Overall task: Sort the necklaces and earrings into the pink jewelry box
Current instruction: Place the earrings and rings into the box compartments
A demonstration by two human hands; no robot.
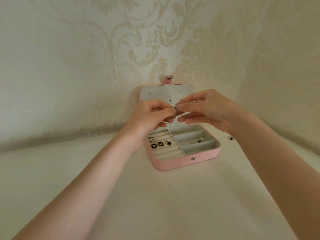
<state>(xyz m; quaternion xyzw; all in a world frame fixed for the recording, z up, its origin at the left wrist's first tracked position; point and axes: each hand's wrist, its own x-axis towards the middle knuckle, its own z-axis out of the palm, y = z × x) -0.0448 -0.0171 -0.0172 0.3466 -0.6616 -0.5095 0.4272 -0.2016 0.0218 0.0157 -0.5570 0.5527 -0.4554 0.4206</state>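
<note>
Left hand (152, 116) and right hand (206, 110), fingers curled, together pinch a small silver-coloured earring (174, 106) in front of the raised lid of the open pink rectangular jewelry box (173, 163). Round black butterfly studs (157, 144) sit in its left ring rolls; a pearl stud (201, 139) lies in a right compartment. The box rests on a white table (155, 205).

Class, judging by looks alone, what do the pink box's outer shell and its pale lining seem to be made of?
Pink jewelry box shell: probably faux leather, its surface smooth and matte with rounded edges and a metal snap stud. Pale grey lining: seemingly velvety fabric, soft and without shine.
</note>
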